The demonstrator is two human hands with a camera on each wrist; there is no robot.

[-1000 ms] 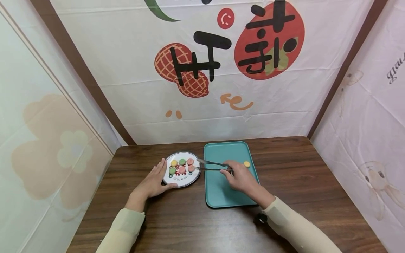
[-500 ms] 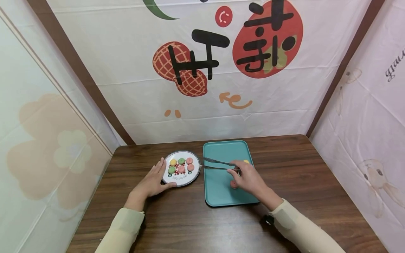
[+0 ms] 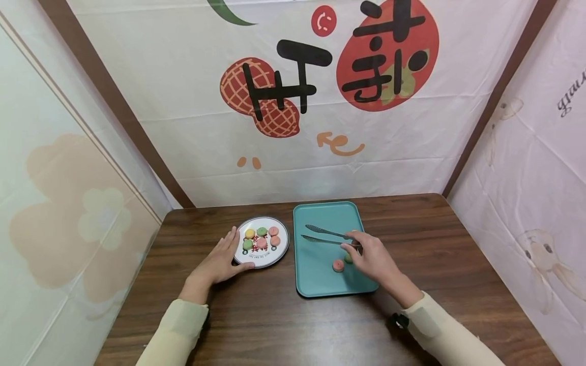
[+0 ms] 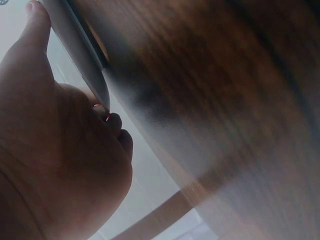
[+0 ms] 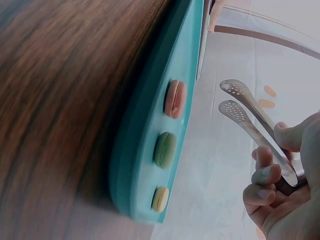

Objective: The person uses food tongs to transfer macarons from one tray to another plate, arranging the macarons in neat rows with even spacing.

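Note:
My right hand (image 3: 373, 256) holds metal food tongs (image 5: 250, 117) with perforated tips. The tongs' arms stand apart, nothing between them, over the teal tray (image 3: 316, 279). On that tray lie a pink macaron (image 5: 175, 99), a green macaron (image 5: 165, 150) and a yellow macaron (image 5: 160, 199); in the head view my right hand partly covers the green one and mostly hides the yellow. My left hand (image 3: 220, 260) rests at the left rim of the round white plate (image 3: 278, 256), fingers extended and thumb at its near edge. Several pink, green and yellow macarons (image 3: 261, 243) sit on the plate in two rows.
Plate and tray stand side by side on a dark wooden table (image 3: 270, 325), near its back edge. A white printed cloth (image 3: 192, 142) hangs behind the table, with more cloth at both sides.
My right hand has drawn the tongs rightward from the plate's pink macarons to above the tray, and their tips are now farther apart. The left hand stays at the plate.

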